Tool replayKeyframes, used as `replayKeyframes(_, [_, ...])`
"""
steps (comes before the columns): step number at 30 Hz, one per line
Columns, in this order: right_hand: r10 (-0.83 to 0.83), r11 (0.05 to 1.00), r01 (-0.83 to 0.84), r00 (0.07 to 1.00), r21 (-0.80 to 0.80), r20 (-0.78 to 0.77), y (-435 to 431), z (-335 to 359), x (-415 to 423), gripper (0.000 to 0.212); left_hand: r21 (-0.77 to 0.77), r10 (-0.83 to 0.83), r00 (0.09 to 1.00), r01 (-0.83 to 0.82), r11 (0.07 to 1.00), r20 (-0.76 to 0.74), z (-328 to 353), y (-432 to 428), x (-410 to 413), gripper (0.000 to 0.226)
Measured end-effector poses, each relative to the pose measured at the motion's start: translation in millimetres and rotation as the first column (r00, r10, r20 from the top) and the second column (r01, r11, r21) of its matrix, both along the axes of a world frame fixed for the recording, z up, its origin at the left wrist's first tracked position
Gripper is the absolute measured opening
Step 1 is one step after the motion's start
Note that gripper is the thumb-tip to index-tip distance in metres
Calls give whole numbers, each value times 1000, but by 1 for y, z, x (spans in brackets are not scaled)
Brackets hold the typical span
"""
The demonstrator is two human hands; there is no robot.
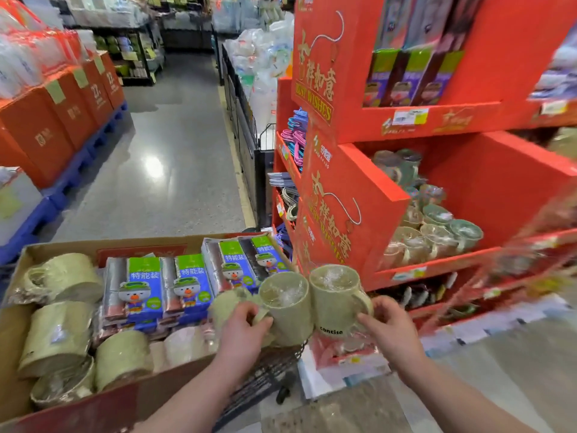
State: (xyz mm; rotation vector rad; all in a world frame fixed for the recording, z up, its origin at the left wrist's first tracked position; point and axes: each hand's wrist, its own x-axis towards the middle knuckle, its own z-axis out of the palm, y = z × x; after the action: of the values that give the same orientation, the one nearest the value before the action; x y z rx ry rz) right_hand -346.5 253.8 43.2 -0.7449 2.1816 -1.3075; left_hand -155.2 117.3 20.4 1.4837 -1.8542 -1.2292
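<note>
I hold two pale green wrapped mugs side by side in front of me. My left hand point(242, 331) grips the handle of the left mug point(288, 307). My right hand point(388, 328) grips the handle of the right mug point(334, 300), which bears the word "concise". Both mugs stand upright above the right end of a cardboard box point(175, 382). That box holds several more green mugs point(62, 276) lying on their sides and blue-and-green packs point(187, 282) with a bear picture.
A red display stand point(359, 195) rises at the right, its middle shelf stocked with wrapped mugs point(437, 232). The box rests on a black wire cart point(265, 376). A grey aisle floor point(175, 145) runs ahead, with orange boxes point(62, 114) on blue pallets at the left.
</note>
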Motion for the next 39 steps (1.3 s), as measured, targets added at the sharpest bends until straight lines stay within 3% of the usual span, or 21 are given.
replayKeyframes(13, [-143, 987, 142, 990, -75, -10, 174, 17, -128, 27, -15, -163, 986, 162, 987, -41, 28, 150, -152, 28])
replayKeyframes(17, [-138, 988, 136, 990, -72, -19, 204, 24, -157, 16, -7, -186, 980, 186, 983, -69, 35, 181, -180, 24])
replayKeyframes(24, [-129, 991, 124, 987, -56, -96, 211, 36, -192, 22, -34, -190, 976, 187, 982, -104, 54, 192, -218, 21])
replayKeyframes(39, [-144, 988, 150, 983, 44, -114, 169, 49, -316, 17, -26, -265, 953, 264, 964, -145, 61, 136, -354, 27])
